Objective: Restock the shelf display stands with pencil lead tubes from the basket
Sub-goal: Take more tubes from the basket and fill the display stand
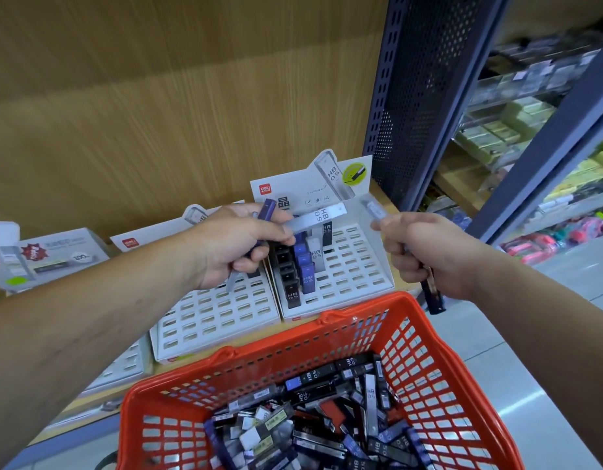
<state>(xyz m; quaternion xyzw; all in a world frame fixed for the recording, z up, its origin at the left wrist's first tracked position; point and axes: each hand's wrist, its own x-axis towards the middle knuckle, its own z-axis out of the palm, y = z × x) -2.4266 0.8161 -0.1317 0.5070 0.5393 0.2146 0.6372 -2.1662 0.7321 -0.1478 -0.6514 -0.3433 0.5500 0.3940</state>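
The left hand (245,245) is curled round a small bunch of lead tubes. A purple tube (268,207) pokes up from the fist, and a clear tube (315,217) marked HB 0.5 juts right, above the right stand (357,266). The right hand (425,252) grips a blurred pale tube (372,207) above and a dark tube (432,298) below, possibly more. Black and purple standing tubes (306,273) fill the right stand's left columns. The left stand (218,313) sits just beside it on the wooden shelf (66,420). The red basket (361,310), near the shelf edge, holds a heap of tubes (310,418).

Bright even light, wide-angle edge bending, blurred upper right
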